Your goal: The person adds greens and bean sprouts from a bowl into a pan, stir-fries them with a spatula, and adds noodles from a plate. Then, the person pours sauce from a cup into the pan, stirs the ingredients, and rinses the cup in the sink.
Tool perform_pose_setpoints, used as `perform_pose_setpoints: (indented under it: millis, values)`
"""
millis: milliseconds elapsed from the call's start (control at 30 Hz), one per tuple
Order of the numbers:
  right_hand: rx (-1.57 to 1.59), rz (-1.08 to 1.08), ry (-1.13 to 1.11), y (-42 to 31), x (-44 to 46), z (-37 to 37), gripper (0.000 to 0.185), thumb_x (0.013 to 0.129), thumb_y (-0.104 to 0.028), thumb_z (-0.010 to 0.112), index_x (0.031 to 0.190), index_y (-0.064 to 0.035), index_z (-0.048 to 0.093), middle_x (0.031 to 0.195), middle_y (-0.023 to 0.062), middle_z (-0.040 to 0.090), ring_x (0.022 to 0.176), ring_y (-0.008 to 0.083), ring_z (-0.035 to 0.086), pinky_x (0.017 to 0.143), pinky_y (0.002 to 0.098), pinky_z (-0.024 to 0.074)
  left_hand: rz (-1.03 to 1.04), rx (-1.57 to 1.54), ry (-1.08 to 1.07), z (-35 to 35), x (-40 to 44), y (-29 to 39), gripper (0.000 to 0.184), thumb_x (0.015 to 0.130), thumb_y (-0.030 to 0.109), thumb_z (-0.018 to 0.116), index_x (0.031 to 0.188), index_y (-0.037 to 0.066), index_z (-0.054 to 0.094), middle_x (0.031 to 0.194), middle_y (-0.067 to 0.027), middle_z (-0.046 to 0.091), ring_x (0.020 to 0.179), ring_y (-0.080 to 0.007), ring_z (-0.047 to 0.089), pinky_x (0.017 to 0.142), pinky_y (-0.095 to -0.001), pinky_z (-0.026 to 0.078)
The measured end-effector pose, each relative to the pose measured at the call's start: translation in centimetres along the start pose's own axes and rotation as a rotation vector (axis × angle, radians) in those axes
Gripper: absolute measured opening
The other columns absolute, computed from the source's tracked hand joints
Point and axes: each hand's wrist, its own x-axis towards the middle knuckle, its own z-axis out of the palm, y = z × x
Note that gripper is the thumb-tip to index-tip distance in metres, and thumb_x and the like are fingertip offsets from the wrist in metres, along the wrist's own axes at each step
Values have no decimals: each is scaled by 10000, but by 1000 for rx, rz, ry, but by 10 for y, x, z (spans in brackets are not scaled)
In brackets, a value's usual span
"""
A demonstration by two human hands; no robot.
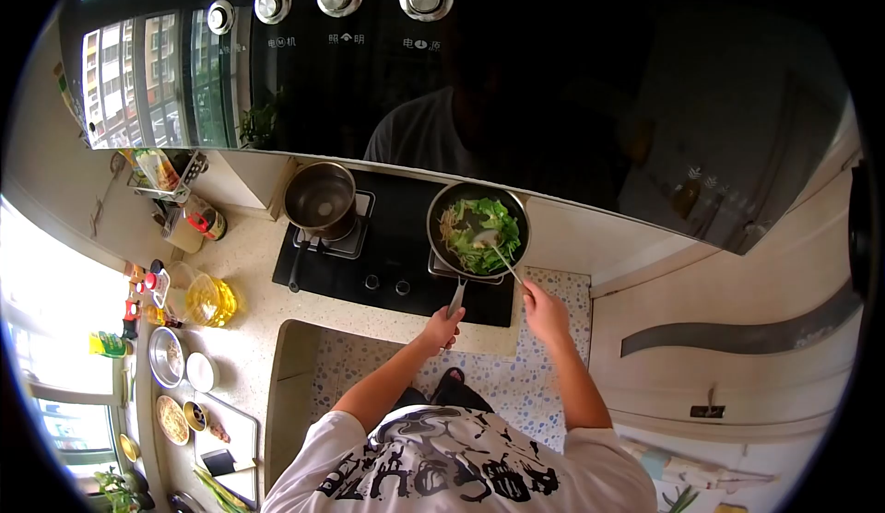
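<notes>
My left hand (442, 330) is closed around the handle of a frying pan (525, 236) on the right burner. In the pan lie green leafy vegetables (493, 212) and pale thin strips (449, 225) at the left side. My right hand (546, 312) grips the handle of a long metal cooking spoon (503, 259). The spoon's rounded head rests among the leaves near the pan's middle. A dark-handled saucepan (320, 201) stands on the left burner, apart from both hands, with no food visible in it.
A black range hood (553, 98) with several knobs hangs low over the stove (392, 236). On the left counter stand an oil jug (211, 301), a metal bowl (168, 358), a white bowl (203, 372) and a white cutting board (235, 435) with a knife (221, 462).
</notes>
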Motion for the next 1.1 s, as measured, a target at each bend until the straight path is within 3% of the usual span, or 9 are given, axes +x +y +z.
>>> perform_pose_setpoints:
  millis: [167,267,467,700,833,1000,1100]
  values:
    - [-62,53,-154,2,-18,-67,318,949,-246,629,1260,-188,664,912,140,733,836,376,686,720,489,534,-14,-1,6,0,-3,4,539,976,504,631,1282,87,479,738,-37,496,490,-123,462,420,-304,397]
    - [-41,-1,-133,16,-8,-40,316,955,-261,616,1259,-194,664,928,143,732,853,380,687,729,492,533,22,23,7,0,2,-2,521,977,505,629,1255,86,490,734,-37,495,487,-126,462,418,-307,398]
    - [151,124,3,-8,37,12,309,974,-291,593,1257,-188,663,965,154,731,886,397,684,772,496,534,1,10,34,3,0,1,470,978,498,628,1189,95,508,719,-31,487,481,-123,455,417,-309,395]
    - [210,73,46,-9,59,69,323,985,-262,617,1295,-173,644,1063,145,725,943,379,682,796,451,540,-11,7,29,3,-2,3,482,975,493,635,1229,106,502,723,-28,488,483,-119,449,420,-305,392]
    - [0,35,11,-14,16,21,322,962,-240,638,1278,-187,660,1011,144,734,863,371,695,751,450,550,-17,-2,30,3,-1,2,488,975,489,637,1248,108,499,721,-29,489,482,-119,446,417,-304,389]
    - [-21,36,-139,4,-15,-47,315,963,-251,622,1270,-195,667,923,136,731,853,365,686,735,473,536,-17,-9,24,1,0,1,493,977,490,636,1246,101,498,724,-34,490,480,-120,446,412,-307,387]
    - [-37,33,-144,10,-11,-42,310,972,-260,606,1270,-202,668,917,133,733,867,362,685,742,480,534,-17,5,23,1,2,0,475,979,485,636,1217,97,499,728,-38,489,479,-122,446,411,-309,386]
